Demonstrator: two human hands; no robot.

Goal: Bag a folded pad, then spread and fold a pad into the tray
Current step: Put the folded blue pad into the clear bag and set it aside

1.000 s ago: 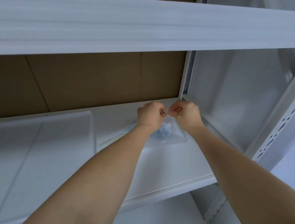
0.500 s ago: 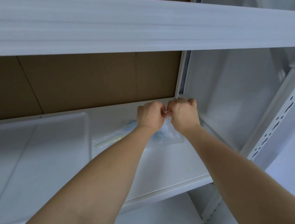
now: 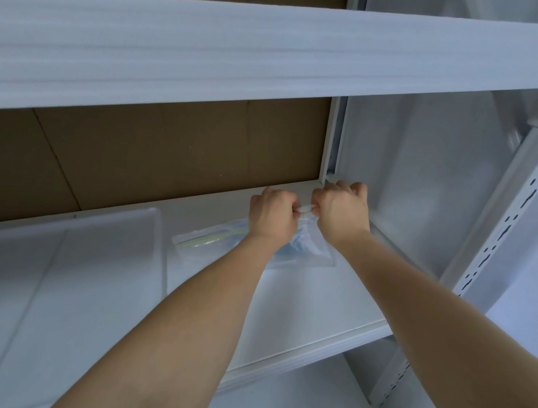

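I have both hands on the bag (image 3: 302, 248), which lies on the shelf (image 3: 298, 309) near the back right corner, just right of the tray (image 3: 48, 278). My left hand (image 3: 272, 218) and right hand (image 3: 341, 212) are curled into fists, knuckles almost touching, each pinching the top edge of the bag between them. Through the clear film I see something pale blue, which I take for the folded pad (image 3: 297, 241); a yellowish strip (image 3: 209, 239) shows at the bag's left end.

My guess is the bag will handle as light, limp and slick, so it will slide on the painted shelf and crumple if I push. The pad inside looks soft and will bunch. Best hold is along the stiffened top edge, thumb and finger pinching, working sideways to seal.

Compared with a second ago, my hands have closed up: there was a small gap between them, now they nearly meet. They also sit a little nearer the back corner, and the right hand has rolled over, more knuckles up
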